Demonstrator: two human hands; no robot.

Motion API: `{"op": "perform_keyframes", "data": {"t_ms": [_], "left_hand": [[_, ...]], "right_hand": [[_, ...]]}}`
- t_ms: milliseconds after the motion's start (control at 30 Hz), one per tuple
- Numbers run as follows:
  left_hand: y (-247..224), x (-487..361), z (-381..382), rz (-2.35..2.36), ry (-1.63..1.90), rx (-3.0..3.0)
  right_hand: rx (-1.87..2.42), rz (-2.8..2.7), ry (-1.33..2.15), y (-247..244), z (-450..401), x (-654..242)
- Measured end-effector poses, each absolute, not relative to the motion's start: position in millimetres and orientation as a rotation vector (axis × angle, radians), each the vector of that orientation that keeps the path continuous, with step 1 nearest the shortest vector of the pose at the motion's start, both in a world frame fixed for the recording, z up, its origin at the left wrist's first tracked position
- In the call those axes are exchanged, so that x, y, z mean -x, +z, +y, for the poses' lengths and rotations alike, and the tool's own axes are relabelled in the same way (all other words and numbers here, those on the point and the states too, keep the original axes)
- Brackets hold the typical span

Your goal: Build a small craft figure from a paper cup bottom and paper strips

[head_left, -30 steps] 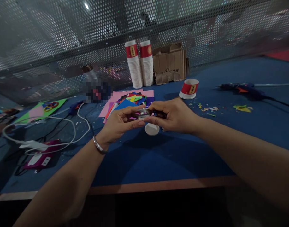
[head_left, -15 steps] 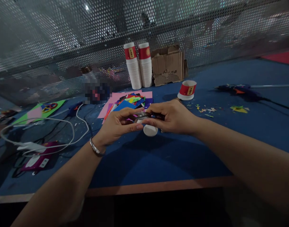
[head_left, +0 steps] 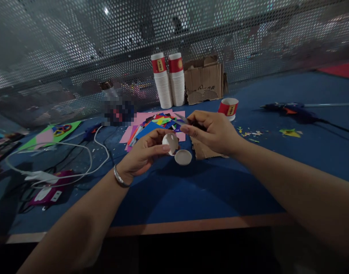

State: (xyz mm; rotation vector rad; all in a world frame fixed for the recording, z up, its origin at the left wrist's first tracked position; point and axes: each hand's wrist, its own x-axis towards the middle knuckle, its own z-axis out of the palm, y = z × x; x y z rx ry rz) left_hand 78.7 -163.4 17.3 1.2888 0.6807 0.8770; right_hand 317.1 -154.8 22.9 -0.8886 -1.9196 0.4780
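My left hand (head_left: 147, 150) is closed on a white rounded paper piece (head_left: 170, 144), which looks like part of a paper cup, its pale hollow side toward me. My right hand (head_left: 211, 131) grips scissors (head_left: 182, 118), their blades apart and pointing left, just above and clear of the white piece. The scissors' handles are mostly hidden by my fingers. Right below the held piece, a white round cup bottom (head_left: 183, 157) lies on the blue table. A flat scrap of cardboard (head_left: 204, 150) lies under my right hand.
Colourful paper scraps (head_left: 160, 123) lie on pink sheets ahead. Behind stand two stacks of paper cups (head_left: 164, 89) and a cardboard box (head_left: 204, 83). A cut red cup (head_left: 228, 108) and a glue gun (head_left: 291, 110) are at right. Cables and a purple power strip (head_left: 50, 192) lie at left.
The scissors have come away from the white piece, up and to the right. My left hand has turned the piece so that its hollow side shows.
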Motion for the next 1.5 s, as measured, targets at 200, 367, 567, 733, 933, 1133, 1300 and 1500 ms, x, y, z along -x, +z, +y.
{"op": "perform_keyframes", "data": {"t_ms": [200, 367, 567, 733, 933, 1133, 1300, 1500], "left_hand": [[17, -75, -159, 0.587, 0.821, -1.122], [20, -73, -160, 0.569, 0.837, -1.096], [21, -75, -163, 0.562, 0.832, -1.081], [20, -75, -161, 0.630, 0.824, -1.080], [19, -76, -160, 0.642, 0.810, -1.079], [19, -77, -161, 0.636, 0.800, -1.061], [18, -77, -159, 0.655, 0.813, -1.060], [18, -75, -158, 0.678, 0.823, -1.084]], "right_hand": [[0.857, -1.770, 0.819, 24, -153, -314], [0.845, -1.694, 1.031, 24, -157, -305], [0.864, -1.671, 1.179, 23, -159, -300], [0.827, -1.646, 1.283, 25, -161, -302], [0.851, -1.631, 1.278, 26, -161, -302], [0.854, -1.657, 1.263, 26, -160, -304], [0.876, -1.681, 1.234, 27, -161, -304], [0.857, -1.683, 1.231, 21, -157, -304]]}}
